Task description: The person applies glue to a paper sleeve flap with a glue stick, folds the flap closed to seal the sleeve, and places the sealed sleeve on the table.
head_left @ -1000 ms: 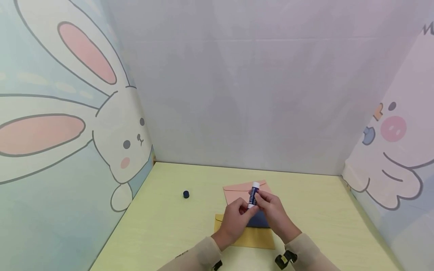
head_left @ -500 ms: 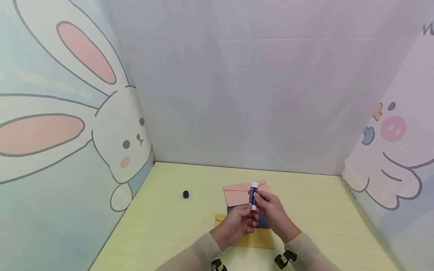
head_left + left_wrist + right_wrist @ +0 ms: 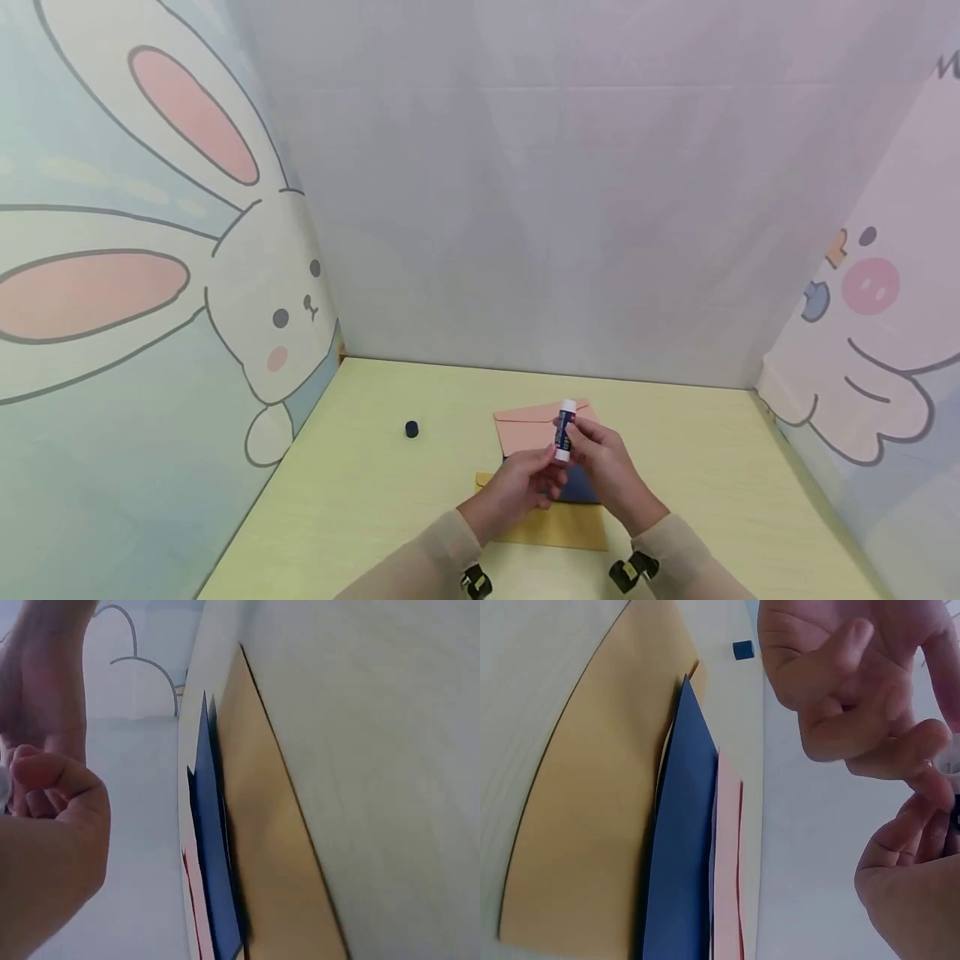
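A dark blue glue stick with white ends is held up over the envelopes, its upper end leaning slightly right. My right hand grips its labelled body between thumb and fingers. At the lower white end, the thumb and forefinger of my left hand pinch it; the other left fingers curl loosely below, as the right wrist view shows. Beneath the hands lie a pink envelope, a dark blue envelope and a yellow envelope, overlapping each other. The hands partly cover the blue and yellow ones.
A small dark cap stands on the pale yellow table, left of the envelopes. A grey-white curtain closes off the back, and panels with cartoon animals flank both sides.
My left hand has rolled from back-up to palm-up at the stick's lower end, then shifted slightly left. The glue stick's tilt has changed a little; the right hand stays nearly in place.
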Action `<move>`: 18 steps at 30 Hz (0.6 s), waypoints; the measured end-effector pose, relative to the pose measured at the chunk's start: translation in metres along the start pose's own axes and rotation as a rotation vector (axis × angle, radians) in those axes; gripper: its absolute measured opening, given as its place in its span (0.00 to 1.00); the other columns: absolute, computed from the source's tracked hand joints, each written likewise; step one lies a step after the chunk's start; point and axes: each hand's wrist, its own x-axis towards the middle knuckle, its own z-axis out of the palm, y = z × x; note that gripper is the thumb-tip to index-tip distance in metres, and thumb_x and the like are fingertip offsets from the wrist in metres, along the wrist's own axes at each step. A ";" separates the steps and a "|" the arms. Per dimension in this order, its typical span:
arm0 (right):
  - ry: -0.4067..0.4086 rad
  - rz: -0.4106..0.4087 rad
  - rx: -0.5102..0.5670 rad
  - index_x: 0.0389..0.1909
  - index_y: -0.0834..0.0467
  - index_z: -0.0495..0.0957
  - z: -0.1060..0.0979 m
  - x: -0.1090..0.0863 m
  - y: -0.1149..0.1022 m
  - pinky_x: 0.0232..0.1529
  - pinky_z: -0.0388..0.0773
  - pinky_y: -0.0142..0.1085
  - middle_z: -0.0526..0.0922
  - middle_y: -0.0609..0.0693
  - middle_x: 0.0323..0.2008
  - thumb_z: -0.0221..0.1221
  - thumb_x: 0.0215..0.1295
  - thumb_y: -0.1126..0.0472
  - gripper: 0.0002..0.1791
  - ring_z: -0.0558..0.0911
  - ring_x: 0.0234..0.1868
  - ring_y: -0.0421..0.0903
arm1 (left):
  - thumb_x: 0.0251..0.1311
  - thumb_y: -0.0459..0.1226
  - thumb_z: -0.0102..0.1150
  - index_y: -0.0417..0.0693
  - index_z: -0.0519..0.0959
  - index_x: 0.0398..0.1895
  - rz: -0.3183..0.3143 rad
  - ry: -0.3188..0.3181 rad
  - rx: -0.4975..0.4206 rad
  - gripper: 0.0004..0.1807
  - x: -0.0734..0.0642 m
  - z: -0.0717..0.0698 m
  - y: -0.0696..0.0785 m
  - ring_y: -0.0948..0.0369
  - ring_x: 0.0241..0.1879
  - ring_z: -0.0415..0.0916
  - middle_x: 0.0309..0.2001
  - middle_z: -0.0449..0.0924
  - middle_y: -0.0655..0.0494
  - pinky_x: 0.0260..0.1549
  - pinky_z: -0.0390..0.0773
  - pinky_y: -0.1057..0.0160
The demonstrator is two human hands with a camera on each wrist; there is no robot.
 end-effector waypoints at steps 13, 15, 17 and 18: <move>0.038 -0.003 -0.247 0.73 0.66 0.82 -0.022 0.000 0.011 0.57 0.84 0.34 0.83 0.54 0.58 0.66 0.90 0.54 0.23 0.84 0.55 0.45 | 0.83 0.50 0.72 0.45 0.86 0.73 0.156 0.405 1.240 0.26 0.010 -0.114 0.037 0.50 0.57 0.87 0.62 0.89 0.46 0.55 0.91 0.45; 0.043 -0.002 -0.283 0.72 0.65 0.83 -0.024 0.000 0.014 0.56 0.85 0.35 0.84 0.55 0.59 0.68 0.89 0.55 0.23 0.83 0.56 0.46 | 0.81 0.50 0.74 0.47 0.85 0.76 0.101 0.441 1.367 0.28 0.011 -0.137 0.042 0.46 0.64 0.86 0.67 0.86 0.45 0.61 0.91 0.42; 0.043 0.005 -0.298 0.72 0.65 0.84 -0.025 -0.001 0.016 0.55 0.85 0.35 0.84 0.55 0.59 0.69 0.88 0.55 0.23 0.84 0.56 0.46 | 0.79 0.49 0.76 0.49 0.84 0.78 0.046 0.441 1.444 0.30 0.009 -0.158 0.047 0.44 0.69 0.82 0.71 0.83 0.44 0.65 0.89 0.39; 0.042 0.006 -0.305 0.72 0.64 0.84 -0.025 -0.001 0.017 0.55 0.86 0.35 0.84 0.55 0.59 0.69 0.87 0.55 0.23 0.84 0.55 0.46 | 0.77 0.48 0.77 0.49 0.84 0.78 0.019 0.435 1.463 0.31 0.007 -0.168 0.049 0.43 0.70 0.80 0.72 0.82 0.43 0.67 0.88 0.38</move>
